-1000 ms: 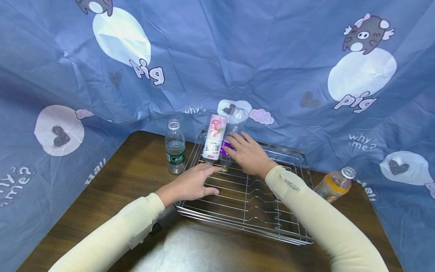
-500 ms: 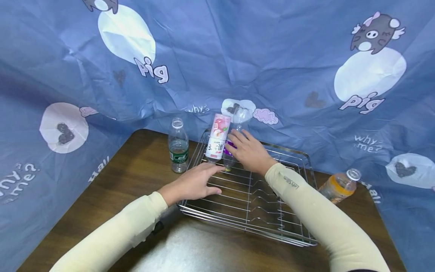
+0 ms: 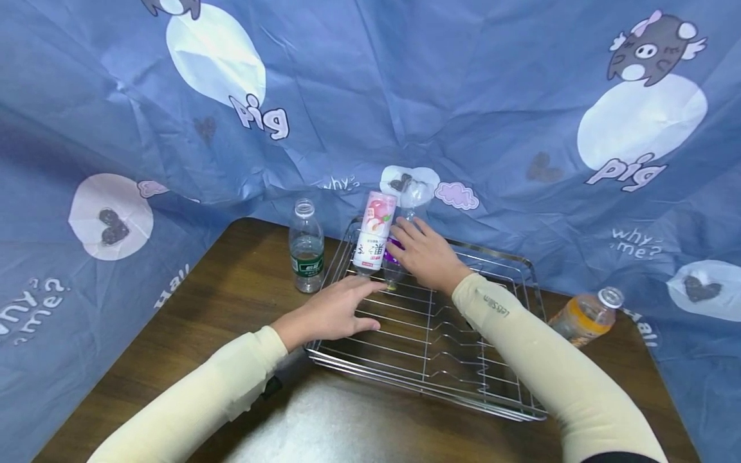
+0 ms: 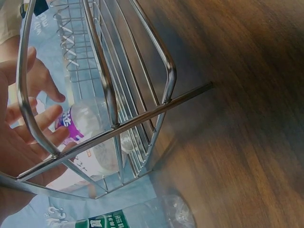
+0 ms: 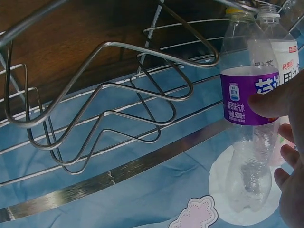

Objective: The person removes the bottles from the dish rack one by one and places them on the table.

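Observation:
A clear plastic bottle with a purple label and yellow cap leans cap-down in the wire dish rack. On it lies my right hand, fingers spread over its side; the right wrist view shows the thumb across the label. Beside that bottle, to the left, leans another bottle with a pink-and-white label, its neck also downward. My left hand hovers over the rack's left part, thumb and index finger wide apart, close to the two bottle necks. Nothing is held in it.
A green-label bottle stands upright left of the rack. At the right, an orange-label bottle is partly behind the right sleeve. Wavy wire dividers cross the rack. The wooden table meets a blue printed cloth behind.
The head view has shifted a little, so the whole scene sits slightly further right. Both hands and the two leaning bottles keep their places relative to the rack.

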A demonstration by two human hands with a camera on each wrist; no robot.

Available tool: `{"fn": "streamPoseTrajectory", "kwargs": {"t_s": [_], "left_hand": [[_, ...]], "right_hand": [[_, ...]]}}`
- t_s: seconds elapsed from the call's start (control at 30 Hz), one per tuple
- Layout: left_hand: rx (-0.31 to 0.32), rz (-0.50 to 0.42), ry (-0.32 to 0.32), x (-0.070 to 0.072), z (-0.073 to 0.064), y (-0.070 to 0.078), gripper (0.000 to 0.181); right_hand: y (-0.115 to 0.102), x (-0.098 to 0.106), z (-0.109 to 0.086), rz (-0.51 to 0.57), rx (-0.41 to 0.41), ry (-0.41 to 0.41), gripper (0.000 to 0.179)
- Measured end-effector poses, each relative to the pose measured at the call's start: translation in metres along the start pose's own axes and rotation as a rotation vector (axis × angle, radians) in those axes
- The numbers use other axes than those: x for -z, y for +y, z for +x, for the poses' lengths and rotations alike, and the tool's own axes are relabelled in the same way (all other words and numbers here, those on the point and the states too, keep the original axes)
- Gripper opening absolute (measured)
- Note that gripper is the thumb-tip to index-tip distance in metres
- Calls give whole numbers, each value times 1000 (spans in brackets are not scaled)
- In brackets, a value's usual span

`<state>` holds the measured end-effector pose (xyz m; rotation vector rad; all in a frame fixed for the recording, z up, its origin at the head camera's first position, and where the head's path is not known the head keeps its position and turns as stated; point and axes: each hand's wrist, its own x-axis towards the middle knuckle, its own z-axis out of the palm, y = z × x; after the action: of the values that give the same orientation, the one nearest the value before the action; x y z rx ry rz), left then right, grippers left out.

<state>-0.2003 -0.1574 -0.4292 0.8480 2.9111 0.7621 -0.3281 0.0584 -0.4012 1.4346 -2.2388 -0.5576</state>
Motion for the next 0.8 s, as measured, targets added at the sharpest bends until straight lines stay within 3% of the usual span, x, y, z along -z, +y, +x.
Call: {"fn": "streamPoseTrajectory", "kwargs": {"t_s": [0.43,0.8], "left_hand": [[19,23,-9,-2,-1,0,74],[10,23,-7,-2,0,-1,74]], "right_hand": [[3,-4,5,-7,2,-5,56],[6,-7,8,-17,15,8,41]]}}
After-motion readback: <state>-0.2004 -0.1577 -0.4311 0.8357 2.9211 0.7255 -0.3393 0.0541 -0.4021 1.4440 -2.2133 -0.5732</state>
